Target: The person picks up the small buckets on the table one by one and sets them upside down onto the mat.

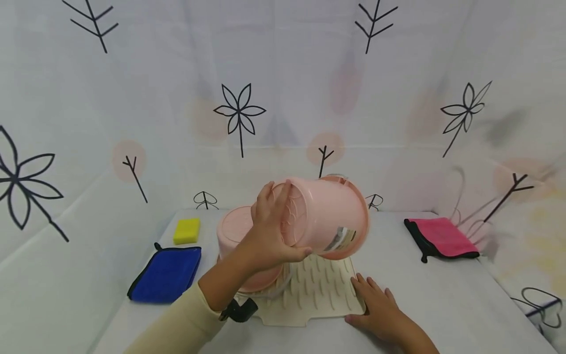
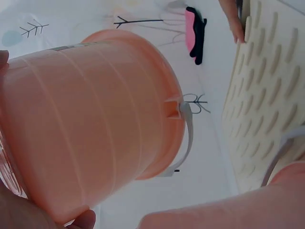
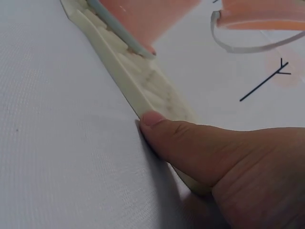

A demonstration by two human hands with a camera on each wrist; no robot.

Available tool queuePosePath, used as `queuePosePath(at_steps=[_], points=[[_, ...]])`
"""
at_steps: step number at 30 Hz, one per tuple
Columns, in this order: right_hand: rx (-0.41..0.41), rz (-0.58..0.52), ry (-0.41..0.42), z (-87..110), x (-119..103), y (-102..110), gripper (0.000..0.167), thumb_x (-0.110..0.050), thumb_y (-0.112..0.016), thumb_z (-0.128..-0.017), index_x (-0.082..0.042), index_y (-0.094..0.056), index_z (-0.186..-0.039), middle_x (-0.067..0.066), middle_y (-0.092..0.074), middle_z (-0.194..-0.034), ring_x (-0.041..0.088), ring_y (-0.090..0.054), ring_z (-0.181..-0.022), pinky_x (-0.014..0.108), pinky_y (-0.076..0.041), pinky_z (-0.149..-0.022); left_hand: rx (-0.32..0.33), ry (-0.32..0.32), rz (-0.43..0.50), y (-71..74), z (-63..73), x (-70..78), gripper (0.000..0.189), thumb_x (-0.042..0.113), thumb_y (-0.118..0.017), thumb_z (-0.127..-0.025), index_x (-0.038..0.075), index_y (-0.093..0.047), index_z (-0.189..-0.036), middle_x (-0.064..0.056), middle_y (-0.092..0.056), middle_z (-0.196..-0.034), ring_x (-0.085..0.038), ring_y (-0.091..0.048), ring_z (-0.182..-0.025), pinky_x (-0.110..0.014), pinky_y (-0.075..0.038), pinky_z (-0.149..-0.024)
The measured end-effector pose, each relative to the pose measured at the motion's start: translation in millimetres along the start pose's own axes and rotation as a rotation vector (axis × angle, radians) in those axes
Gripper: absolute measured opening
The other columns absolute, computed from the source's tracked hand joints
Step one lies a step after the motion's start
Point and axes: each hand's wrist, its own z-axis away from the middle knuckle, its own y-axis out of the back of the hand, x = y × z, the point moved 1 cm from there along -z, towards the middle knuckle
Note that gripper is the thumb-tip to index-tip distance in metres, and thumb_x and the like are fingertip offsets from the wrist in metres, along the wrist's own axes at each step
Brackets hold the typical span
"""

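My left hand (image 1: pixel 269 236) grips a pink bucket (image 1: pixel 338 211) by its base and holds it up on its side. The bucket's rim faces right, and a label shows on its wall. In the left wrist view, its grey handle (image 2: pixel 188 126) hangs from the rim. A second pink bucket (image 1: pixel 234 228) stands upside down on a cream ridged drainer mat (image 1: pixel 323 290), partly hidden behind my left arm. My right hand (image 1: pixel 380 312) rests at the mat's front right corner. Its thumb (image 3: pixel 176 140) touches the mat's edge in the right wrist view.
At the left lie a folded blue cloth (image 1: pixel 165 275) and a yellow sponge (image 1: pixel 186 231). A pink cloth (image 1: pixel 442 236) with black trim lies at the right. A white patterned curtain (image 1: pixel 283 98) hangs behind the white-covered table (image 1: pixel 398 260).
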Motion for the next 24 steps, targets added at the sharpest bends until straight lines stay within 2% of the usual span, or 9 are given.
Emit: queuePosePath(at_steps=[4,8,14,18,21,24], points=[[0.004,0.001,0.005,-1.8,-0.7,-0.6,0.114,-0.065,-0.084,-0.075,-0.006,-0.038,-0.162,0.023,-0.023,-0.171,0.053,-0.014,-0.157,0.081,-0.003,-0.115,-0.02,-0.021,-0.061,4.7,-9.3,-0.8,0.136,0.055,-0.094,-0.062,0.066,0.003,-0.158,0.002,0.007,-0.174,-0.036,-0.009,-0.155,-0.067,-0.048,-0.101],[0.004,0.014,-0.003,-2.7,-1.9,-1.5,0.114,-0.066,-0.083,-0.076,-0.005,-0.038,-0.161,0.024,-0.026,-0.17,0.053,-0.016,-0.156,0.083,-0.003,-0.114,-0.058,-0.033,-0.109,6.0,-21.1,-4.0,0.133,0.058,-0.092,-0.063,0.067,0.003,-0.156,0.001,0.005,-0.174,-0.038,-0.012,-0.153,-0.066,-0.047,-0.101],[0.019,0.059,-0.009,-3.7,-1.1,-3.1,0.114,-0.069,-0.081,-0.076,-0.006,-0.039,-0.161,0.023,-0.03,-0.169,0.052,-0.018,-0.156,0.084,-0.005,-0.114,-0.096,-0.006,-0.193,8.4,-39.5,-10.3,0.13,0.062,-0.089,-0.066,0.065,0.003,-0.158,-0.001,0.004,-0.174,-0.04,-0.014,-0.15,-0.063,-0.05,-0.097],[0.0,0.062,-0.037,-5.6,-0.4,-3.7,0.116,-0.071,-0.081,-0.075,-0.006,-0.039,-0.161,0.023,-0.029,-0.169,0.052,-0.018,-0.156,0.084,-0.003,-0.113,-0.104,0.023,-0.239,9.3,-50.6,-15.1,0.13,0.062,-0.089,-0.067,0.062,0.002,-0.159,-0.003,0.004,-0.174,-0.042,-0.014,-0.15,-0.064,-0.05,-0.098],[-0.014,0.06,-0.053,-6.2,-0.4,-4.0,0.117,-0.071,-0.081,-0.074,-0.006,-0.039,-0.161,0.022,-0.029,-0.17,0.052,-0.017,-0.156,0.084,-0.002,-0.113,-0.118,0.038,-0.276,7.0,-58.2,-17.1,0.129,0.064,-0.088,-0.067,0.062,0.002,-0.159,-0.004,0.004,-0.175,-0.043,-0.015,-0.15,-0.064,-0.05,-0.098],[-0.014,0.061,-0.051,-5.7,-0.5,-4.1,0.117,-0.071,-0.08,-0.074,-0.007,-0.038,-0.162,0.022,-0.029,-0.17,0.052,-0.017,-0.157,0.084,-0.002,-0.113,-0.162,0.04,-0.317,1.5,-65.5,-17.1,0.128,0.067,-0.086,-0.067,0.061,0.002,-0.16,-0.005,0.004,-0.175,-0.044,-0.017,-0.149,-0.065,-0.05,-0.098]])
